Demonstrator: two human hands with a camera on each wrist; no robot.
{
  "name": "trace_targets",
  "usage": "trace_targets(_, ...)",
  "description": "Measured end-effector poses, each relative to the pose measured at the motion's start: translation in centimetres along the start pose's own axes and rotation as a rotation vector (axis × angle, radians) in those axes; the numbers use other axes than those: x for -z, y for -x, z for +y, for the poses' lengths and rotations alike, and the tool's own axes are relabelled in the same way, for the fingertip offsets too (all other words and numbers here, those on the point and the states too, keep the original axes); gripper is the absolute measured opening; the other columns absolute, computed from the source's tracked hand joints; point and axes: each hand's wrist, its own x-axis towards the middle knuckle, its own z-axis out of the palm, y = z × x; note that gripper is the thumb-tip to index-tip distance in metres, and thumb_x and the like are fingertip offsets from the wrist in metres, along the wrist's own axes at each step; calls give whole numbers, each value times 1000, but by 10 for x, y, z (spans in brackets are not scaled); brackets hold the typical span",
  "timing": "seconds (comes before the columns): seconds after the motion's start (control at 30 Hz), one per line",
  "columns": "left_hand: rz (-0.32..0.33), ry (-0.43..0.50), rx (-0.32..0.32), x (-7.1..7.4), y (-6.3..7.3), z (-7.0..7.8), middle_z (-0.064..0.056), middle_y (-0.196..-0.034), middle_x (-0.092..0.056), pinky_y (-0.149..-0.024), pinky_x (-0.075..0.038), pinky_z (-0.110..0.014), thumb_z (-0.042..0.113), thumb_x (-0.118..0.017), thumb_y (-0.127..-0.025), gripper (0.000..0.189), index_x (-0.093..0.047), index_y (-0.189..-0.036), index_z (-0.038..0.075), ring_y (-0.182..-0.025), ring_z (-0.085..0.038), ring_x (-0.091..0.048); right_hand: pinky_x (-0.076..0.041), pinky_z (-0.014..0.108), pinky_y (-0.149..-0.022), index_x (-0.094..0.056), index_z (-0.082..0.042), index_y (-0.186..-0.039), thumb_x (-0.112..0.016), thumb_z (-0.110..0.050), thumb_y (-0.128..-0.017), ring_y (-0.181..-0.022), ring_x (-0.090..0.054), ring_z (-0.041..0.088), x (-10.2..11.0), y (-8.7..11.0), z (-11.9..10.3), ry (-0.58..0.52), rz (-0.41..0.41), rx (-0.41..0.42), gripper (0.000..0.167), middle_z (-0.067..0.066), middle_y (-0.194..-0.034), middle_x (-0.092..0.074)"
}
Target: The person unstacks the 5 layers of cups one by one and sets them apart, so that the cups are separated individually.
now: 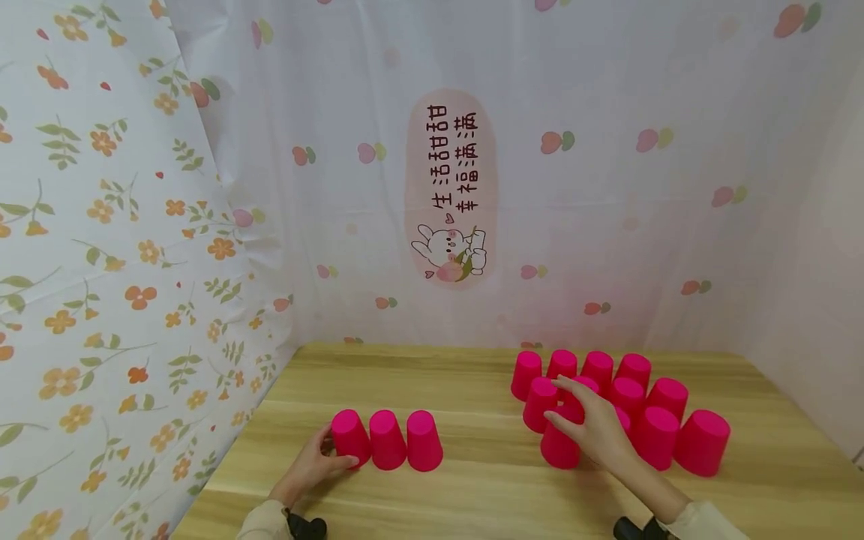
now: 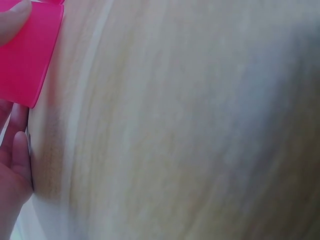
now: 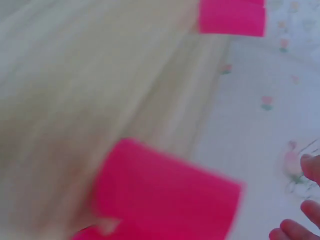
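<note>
Three pink upside-down cups stand side by side on the left half of the table. My left hand [image 1: 314,463] grips the leftmost cup [image 1: 349,433], thumb in front and fingers behind; the left wrist view shows the thumb [image 2: 14,22] against its pink wall. The middle cup [image 1: 388,442] and right cup [image 1: 424,444] stand close beside it. My right hand [image 1: 597,426] is over a larger group of pink cups, fingers and thumb spread apart. In the head view its thumb overlaps the front-left cup [image 1: 559,451] of that group, and its fingertips are near another cup [image 1: 538,409].
Several more upside-down pink cups fill the right side, among them a front-right cup [image 1: 703,444] and a back cup [image 1: 527,373]. The wooden table [image 1: 486,495] meets a printed curtain [image 1: 580,225] behind and a floral curtain [image 1: 135,337] at left.
</note>
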Motion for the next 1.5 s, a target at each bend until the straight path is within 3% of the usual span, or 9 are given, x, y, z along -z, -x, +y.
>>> trace_targets(0.1, 1, 1, -1, 3, 0, 0, -15, -106, -52, -80, -41, -37, 5, -74, -70, 64, -41, -123, -5, -96, -29, -52, -49, 45, -70, -56, 0, -111, -75, -9, -69, -94, -56, 32, -8, -15, -18, -84, 19, 55, 48, 14, -108, -59)
trace_targets(0.17, 4, -4, -4, 4, 0, -1, -15, -106, -52, -80, -41, -37, 5, -74, -69, 64, -41, -122, -5, -96, -29, -52, -48, 44, -73, -56, 0, -111, -74, -10, -70, -95, -56, 30, -19, -23, -31, -162, -19, 65, 45, 13, -108, -59)
trace_targets(0.3, -7, -2, -12, 3, 0, -2, -15, -106, -52, -81, -42, -37, 5, -74, -69, 64, -41, -122, -5, -96, -29, -52, -43, 46, -83, -55, 1, -113, -71, -16, -75, -101, -53, 34, -48, -31, -51, -317, -196, 61, 45, 15, -110, -57)
trace_targets(0.43, -18, 14, -10, 1, -1, -2, -14, -107, -52, -82, -42, -38, 7, -74, -70, 64, -40, -123, -5, -97, -29, -52, -41, 48, -86, -50, 1, -118, -69, -19, -77, -104, -50, 36, -80, -33, -65, -384, -385, 52, 48, 16, -115, -54)
trace_targets(0.63, -5, 20, -17, 0, -1, 0, -15, -106, -52, -82, -42, -40, 3, -73, -70, 63, -41, -123, -5, -97, -30, -52, -39, 51, -86, -45, 0, -123, -69, -20, -76, -109, -46, 38, -119, -41, -82, -429, -517, 41, 57, 16, -119, -50)
trace_targets(0.93, -17, -10, -31, 2, 0, 0, -14, -107, -52, -84, -40, -40, 6, -75, -69, 64, -42, -122, -5, -99, -30, -50, -48, 27, -73, -48, 3, -116, -70, -8, -74, -94, -54, 26, -147, -33, -85, -480, -496, 14, 49, 10, -104, -56)
trace_targets(1.23, 0, -9, -21, 4, -1, 1, -13, -105, -53, -81, -41, -39, 5, -74, -69, 63, -42, -123, -5, -95, -28, -52, -50, 35, -72, -47, 4, -119, -68, -3, -75, -91, -55, 28, -147, -31, -85, -578, -468, -31, 49, 14, -104, -56)
trace_targets(1.5, -11, -7, -29, 1, 0, 1, -14, -105, -53, -83, -41, -39, 5, -74, -69, 63, -42, -122, -6, -96, -29, -52, -51, 33, -67, -46, 1, -121, -68, -7, -77, -90, -56, 30, -128, -51, -69, -456, -350, -109, 49, 17, -104, -55)
